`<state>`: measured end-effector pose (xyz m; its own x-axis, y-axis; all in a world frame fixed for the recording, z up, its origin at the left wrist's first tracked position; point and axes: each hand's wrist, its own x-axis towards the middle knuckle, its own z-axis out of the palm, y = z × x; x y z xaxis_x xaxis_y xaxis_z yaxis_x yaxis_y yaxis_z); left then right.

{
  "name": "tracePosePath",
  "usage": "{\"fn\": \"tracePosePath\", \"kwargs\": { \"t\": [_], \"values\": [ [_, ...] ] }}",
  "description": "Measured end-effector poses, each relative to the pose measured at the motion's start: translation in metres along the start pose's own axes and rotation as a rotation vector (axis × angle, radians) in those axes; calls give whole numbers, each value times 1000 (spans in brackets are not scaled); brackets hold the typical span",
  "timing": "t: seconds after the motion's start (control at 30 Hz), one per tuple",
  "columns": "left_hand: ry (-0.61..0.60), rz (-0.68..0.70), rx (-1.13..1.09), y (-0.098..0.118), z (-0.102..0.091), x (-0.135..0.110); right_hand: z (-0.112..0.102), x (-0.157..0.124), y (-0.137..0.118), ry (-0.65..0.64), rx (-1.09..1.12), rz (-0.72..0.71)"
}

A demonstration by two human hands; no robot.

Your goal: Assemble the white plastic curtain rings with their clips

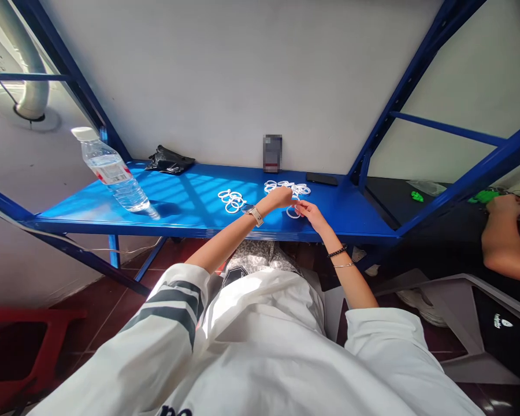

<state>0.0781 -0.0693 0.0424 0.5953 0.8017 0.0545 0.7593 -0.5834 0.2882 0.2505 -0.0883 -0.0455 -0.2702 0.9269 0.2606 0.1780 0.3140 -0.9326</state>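
Note:
My right hand [312, 215] pinches the edge of a thin white ring [292, 213] just above the blue table [190, 202]. Meeting it from the other side, my left hand [281, 197] has its fingers closed at the top of the same ring; the exact fingertip contact is too small to see clearly. Behind my hands lies a pile of similar white rings [302, 189], partly hidden by my left hand. A second group of white rings [231, 202] rests on the table to the left of my left wrist.
A water bottle [115, 173] stands at the table's left. Farther back are a black plastic bag [170, 160], a dark upright box [272, 155] and a dark flat phone-like object [322, 179]. Blue posts frame both sides. Another person's arm [505, 237] works near green pieces [416, 197] at right.

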Motion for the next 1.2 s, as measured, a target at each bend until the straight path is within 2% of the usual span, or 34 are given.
{"fn": "tracePosePath", "kwargs": {
  "t": [0.17,0.3,0.4,0.5,0.53,0.67,0.73,0.9,1.0,1.07,1.2],
  "values": [
    [-318,-11,-77,6,-18,7,0,-1,-1,-61,18,3],
    [-426,-58,-108,6,-20,13,1,0,1,-56,39,27],
    [-372,-16,-249,-3,-11,19,2,0,-1,-72,31,19],
    [-169,28,-499,-17,-1,22,4,-1,-3,-86,-41,-6],
    [-141,52,-536,-22,1,23,4,-1,-4,-90,-77,-9],
    [-304,172,-393,-36,2,21,4,-2,-3,-91,-217,-39],
    [-331,209,-362,-39,2,18,5,-2,-3,-72,-270,-53],
    [-255,287,-467,-48,14,6,8,-4,-8,-95,-335,-82],
    [-261,263,-608,-57,28,0,11,-6,-11,-134,-380,-91],
    [-262,236,-752,-62,36,-3,12,-6,-10,-112,-377,-81],
    [-155,181,-957,-69,45,-9,13,-3,-5,-61,-278,-35]
  ]
}}
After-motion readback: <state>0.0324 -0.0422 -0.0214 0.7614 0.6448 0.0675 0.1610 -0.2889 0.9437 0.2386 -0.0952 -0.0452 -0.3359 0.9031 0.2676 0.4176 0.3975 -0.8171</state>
